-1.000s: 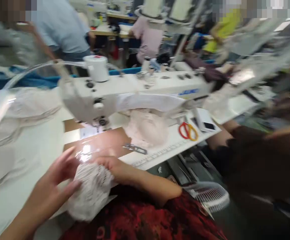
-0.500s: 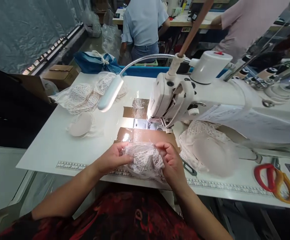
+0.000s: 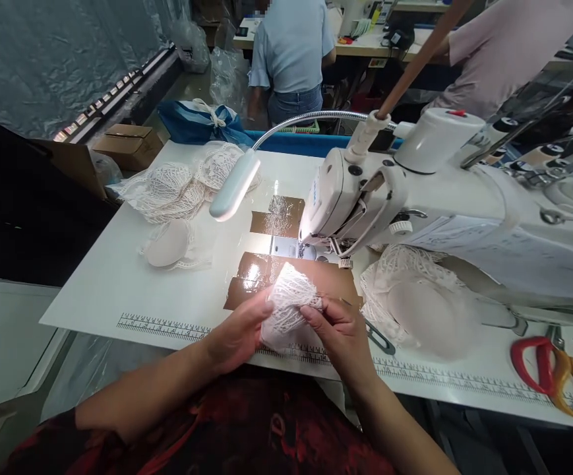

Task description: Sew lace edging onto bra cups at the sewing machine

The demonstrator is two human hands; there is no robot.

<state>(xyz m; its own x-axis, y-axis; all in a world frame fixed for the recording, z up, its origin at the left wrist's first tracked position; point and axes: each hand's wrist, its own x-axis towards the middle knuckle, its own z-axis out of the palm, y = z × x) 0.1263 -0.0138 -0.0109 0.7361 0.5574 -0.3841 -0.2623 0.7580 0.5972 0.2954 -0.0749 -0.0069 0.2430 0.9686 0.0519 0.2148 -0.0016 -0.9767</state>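
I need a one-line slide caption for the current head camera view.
Left hand and right hand hold a white lace piece near a sewing machine, scissors lying at right.

Showing white openwork on a lace piece (image 3: pixel 290 300), folding over on itself, tapering upward, being pinched between both hands (image 3: pixel 237 333) above the bench (image 3: pixel 98 270)

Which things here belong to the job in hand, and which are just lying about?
Likely the job's:
white lace piece, held by left hand and right hand
white sewing machine
lit, pale gooseneck lamp
white lace pile at left

Apparently lying about:
red-and-orange-handled scissors
brown cardboard box
blue fabric bundle
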